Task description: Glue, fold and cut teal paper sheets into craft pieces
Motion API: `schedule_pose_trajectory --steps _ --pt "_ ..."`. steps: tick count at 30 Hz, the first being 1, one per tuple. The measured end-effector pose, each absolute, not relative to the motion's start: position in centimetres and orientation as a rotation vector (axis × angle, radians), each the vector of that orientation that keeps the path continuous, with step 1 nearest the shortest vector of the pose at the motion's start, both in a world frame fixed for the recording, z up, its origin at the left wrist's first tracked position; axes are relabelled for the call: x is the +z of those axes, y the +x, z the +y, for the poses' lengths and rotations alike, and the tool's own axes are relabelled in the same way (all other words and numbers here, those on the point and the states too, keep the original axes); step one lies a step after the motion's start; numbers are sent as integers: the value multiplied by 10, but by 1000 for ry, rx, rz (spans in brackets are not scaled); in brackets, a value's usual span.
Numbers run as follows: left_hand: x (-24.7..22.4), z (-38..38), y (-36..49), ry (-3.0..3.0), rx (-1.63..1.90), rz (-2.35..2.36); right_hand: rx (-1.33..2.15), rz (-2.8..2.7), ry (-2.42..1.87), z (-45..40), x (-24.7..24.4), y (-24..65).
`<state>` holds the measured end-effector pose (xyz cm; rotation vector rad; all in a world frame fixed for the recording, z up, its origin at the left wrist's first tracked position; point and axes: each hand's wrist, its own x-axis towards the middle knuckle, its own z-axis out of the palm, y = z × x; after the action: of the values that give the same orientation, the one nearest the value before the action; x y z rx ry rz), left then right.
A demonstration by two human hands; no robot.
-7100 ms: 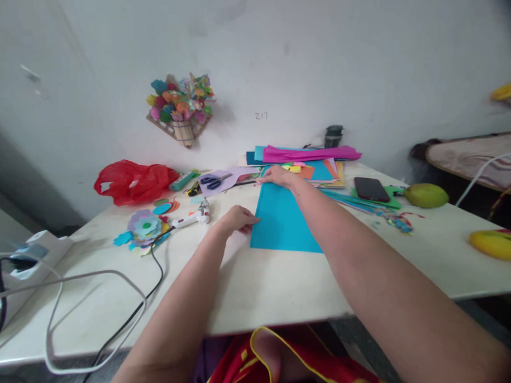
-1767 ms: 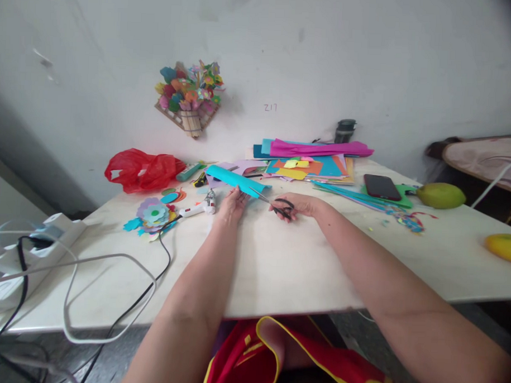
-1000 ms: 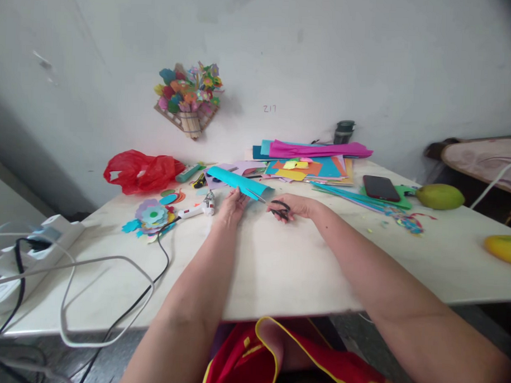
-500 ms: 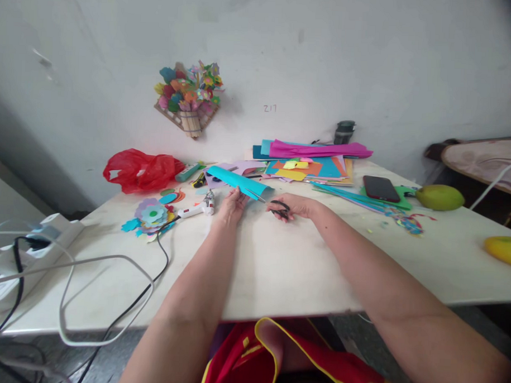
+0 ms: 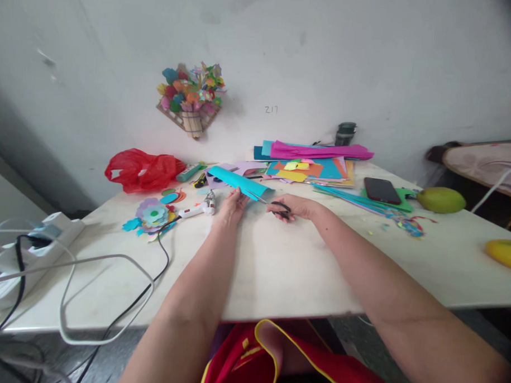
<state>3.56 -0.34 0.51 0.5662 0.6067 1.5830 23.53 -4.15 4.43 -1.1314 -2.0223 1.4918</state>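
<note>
A curled sheet of turquoise paper (image 5: 239, 181) is held above the table, slanting from upper left to lower right. My left hand (image 5: 235, 205) grips its near edge, fingers closed on it. Black-handled scissors (image 5: 282, 210) are in my right hand (image 5: 294, 206), with the fingers wrapped around the handles. Their blades point left and lie across the paper's lower right edge, close to my left fingertips. Whether the blades are parted is too small to tell.
A white glue gun (image 5: 198, 207) and paper flowers (image 5: 152, 213) lie to the left, near a red plastic bag (image 5: 145, 171). Coloured sheets (image 5: 315, 170) are stacked behind. A phone (image 5: 382, 191) and green mango (image 5: 441, 199) sit right. Cables loop around a power strip (image 5: 55, 237).
My hands, the paper and the scissors keep nearly the same positions. The whole view has shifted very slightly.
</note>
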Motion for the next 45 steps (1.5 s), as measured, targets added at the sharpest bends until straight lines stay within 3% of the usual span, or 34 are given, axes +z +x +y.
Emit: schedule_pose_trajectory --steps 45 --pt "9 -10 40 594 1535 637 1499 -1955 -1094 -39 39 235"
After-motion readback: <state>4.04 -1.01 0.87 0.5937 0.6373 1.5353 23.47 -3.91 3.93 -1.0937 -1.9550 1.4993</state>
